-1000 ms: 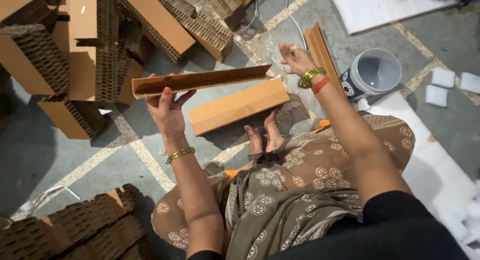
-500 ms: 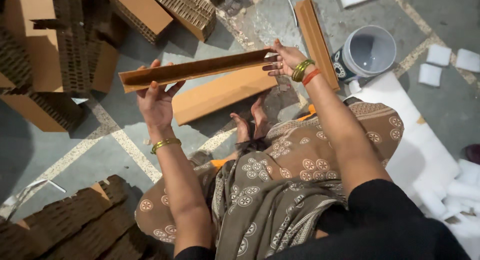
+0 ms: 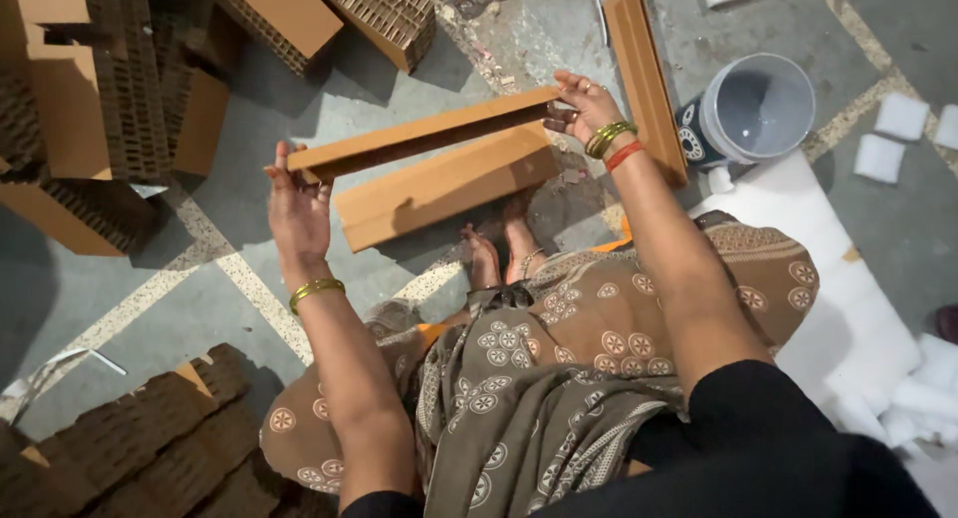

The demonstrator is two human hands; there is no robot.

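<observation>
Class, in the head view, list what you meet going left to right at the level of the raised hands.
Stacked brown honeycomb cardboard blocks → left hand → long brown cardboard strip → right hand → grey plastic bucket → white foam squares.

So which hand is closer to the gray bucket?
The right hand. It holds the cardboard strip's end just left of the bucket; the left hand holds the far end.

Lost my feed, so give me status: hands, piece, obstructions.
Left hand and right hand grip opposite ends of cardboard strip. Strip raised above cardboard block. Nothing between.
</observation>
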